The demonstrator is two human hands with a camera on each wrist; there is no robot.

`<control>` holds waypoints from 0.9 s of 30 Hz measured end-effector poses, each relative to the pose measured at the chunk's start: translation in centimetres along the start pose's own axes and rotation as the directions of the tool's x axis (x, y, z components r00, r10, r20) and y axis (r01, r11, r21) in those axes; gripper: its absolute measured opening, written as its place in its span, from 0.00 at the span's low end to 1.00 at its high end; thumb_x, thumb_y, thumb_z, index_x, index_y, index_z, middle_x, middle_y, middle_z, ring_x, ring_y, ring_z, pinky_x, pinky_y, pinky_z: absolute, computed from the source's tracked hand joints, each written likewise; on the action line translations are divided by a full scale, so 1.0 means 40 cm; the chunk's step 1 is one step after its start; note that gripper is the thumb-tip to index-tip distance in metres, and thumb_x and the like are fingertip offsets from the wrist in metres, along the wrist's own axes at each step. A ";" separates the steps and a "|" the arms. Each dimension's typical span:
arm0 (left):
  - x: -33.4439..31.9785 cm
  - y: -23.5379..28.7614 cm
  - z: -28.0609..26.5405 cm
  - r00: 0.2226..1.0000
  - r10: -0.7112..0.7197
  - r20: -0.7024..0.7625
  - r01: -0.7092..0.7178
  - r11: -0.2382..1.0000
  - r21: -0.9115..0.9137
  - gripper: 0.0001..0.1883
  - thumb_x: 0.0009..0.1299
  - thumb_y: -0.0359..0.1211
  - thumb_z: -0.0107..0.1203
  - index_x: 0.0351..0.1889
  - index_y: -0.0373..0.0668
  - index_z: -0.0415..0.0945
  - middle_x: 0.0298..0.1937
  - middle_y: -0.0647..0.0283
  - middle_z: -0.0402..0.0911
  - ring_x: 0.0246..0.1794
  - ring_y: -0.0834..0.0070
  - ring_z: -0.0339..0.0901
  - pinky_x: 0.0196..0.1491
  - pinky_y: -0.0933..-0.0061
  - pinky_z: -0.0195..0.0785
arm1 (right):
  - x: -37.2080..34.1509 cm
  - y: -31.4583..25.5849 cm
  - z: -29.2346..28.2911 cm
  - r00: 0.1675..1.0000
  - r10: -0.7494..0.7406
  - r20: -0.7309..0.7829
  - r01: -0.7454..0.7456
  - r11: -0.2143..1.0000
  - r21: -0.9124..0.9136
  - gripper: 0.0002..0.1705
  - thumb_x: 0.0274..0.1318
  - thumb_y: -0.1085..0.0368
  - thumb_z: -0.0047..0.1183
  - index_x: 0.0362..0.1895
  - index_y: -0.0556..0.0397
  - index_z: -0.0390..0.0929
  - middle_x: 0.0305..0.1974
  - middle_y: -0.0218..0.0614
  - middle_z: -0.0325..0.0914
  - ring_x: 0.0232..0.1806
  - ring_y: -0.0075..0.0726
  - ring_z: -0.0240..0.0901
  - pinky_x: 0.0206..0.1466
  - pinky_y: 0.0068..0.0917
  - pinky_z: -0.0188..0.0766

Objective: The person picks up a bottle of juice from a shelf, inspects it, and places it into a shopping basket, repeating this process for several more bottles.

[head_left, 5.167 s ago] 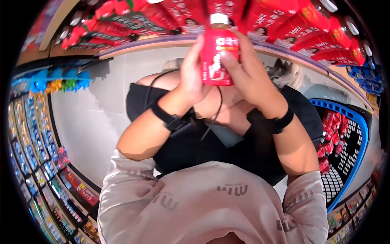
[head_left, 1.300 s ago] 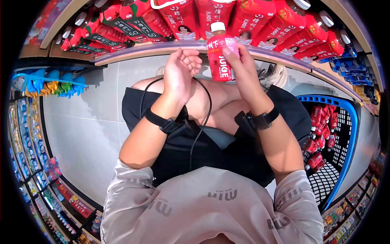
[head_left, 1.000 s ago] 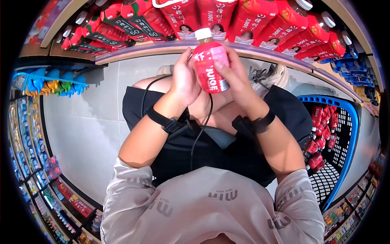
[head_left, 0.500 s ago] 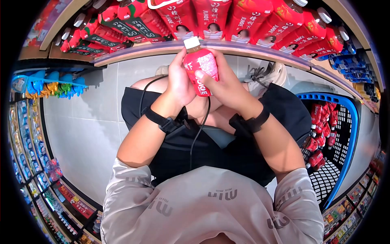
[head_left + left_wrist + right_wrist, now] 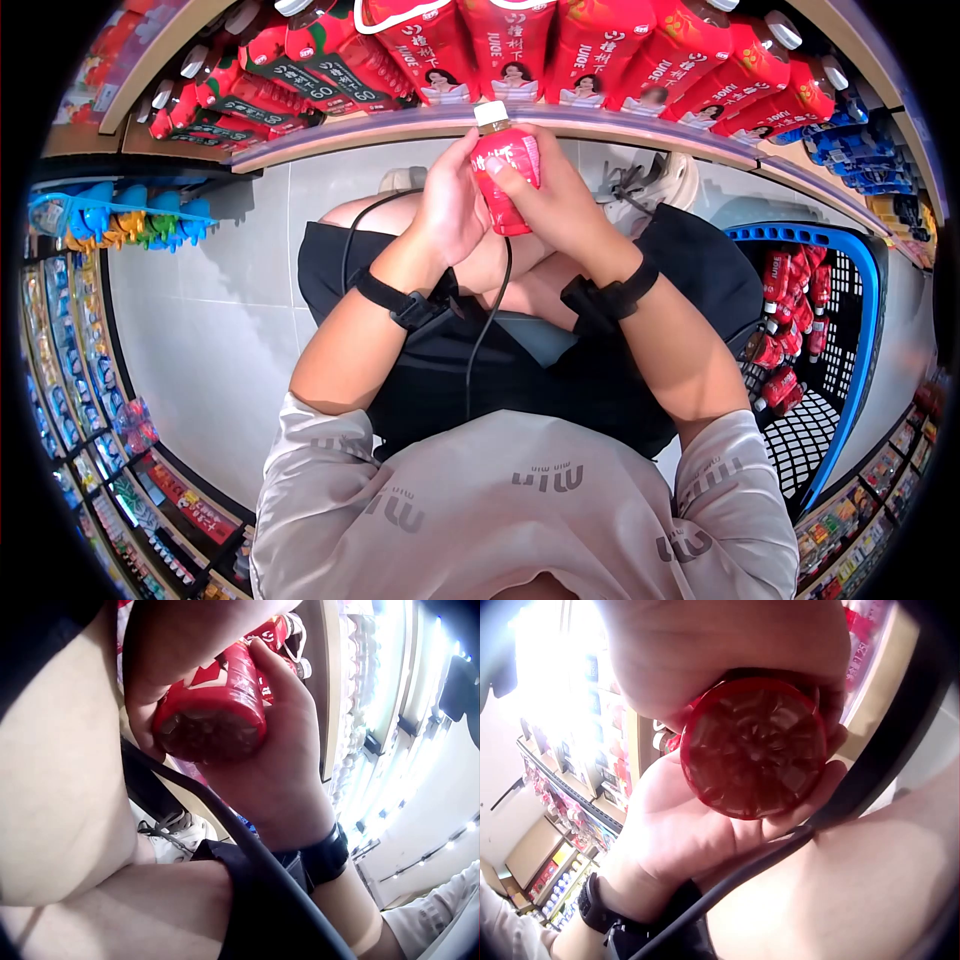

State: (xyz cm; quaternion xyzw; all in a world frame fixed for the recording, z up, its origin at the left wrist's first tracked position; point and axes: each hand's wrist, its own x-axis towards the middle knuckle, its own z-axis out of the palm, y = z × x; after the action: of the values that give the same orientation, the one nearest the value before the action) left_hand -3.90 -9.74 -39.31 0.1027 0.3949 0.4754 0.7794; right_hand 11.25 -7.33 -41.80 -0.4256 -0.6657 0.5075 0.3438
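Note:
A small red juice bottle (image 5: 508,185) with a white cap stands tilted between both hands, over the crossed legs. The left hand (image 5: 452,205) cradles it from the left; the right wrist view shows left fingertips (image 5: 831,787) curling round the far side. From the right, the right hand (image 5: 560,200) grips the bottle with its thumb laid across the label. The same bottle (image 5: 214,720) shows its base in the left wrist view, between the left hand (image 5: 180,645) and the right hand (image 5: 277,769). The bottle's back is hidden by the fingers.
A shelf edge (image 5: 640,122) runs in front, behind it rows of large red juice bottles (image 5: 515,55). A blue-rimmed basket (image 5: 868,320) with several small red bottles (image 5: 780,385) stands at the right. A black cable (image 5: 483,345) hangs by the hands. Stocked shelves (image 5: 75,370) line the left.
At 1.3 seconds ago the right hand alone held the bottle and the left hand was open beside it. The bottle then moved left into both hands, and its label has turned.

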 end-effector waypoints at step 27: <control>-0.005 -0.009 0.000 0.998 0.060 0.007 -0.061 0.995 0.084 0.24 0.79 0.49 0.41 0.61 0.42 0.69 0.54 0.58 0.80 0.53 0.66 0.81 0.51 0.62 0.79 | -0.005 -0.022 0.010 0.997 0.044 -0.064 -0.040 0.998 0.057 0.35 0.59 0.50 0.59 0.61 0.61 0.66 0.50 0.57 0.78 0.52 0.56 0.78 0.56 0.43 0.73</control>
State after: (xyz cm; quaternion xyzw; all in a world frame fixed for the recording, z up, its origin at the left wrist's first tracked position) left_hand -3.69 -10.11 -39.40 0.1484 0.4096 0.4815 0.7605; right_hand 10.77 -7.78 -41.05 -0.4461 -0.6307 0.5186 0.3663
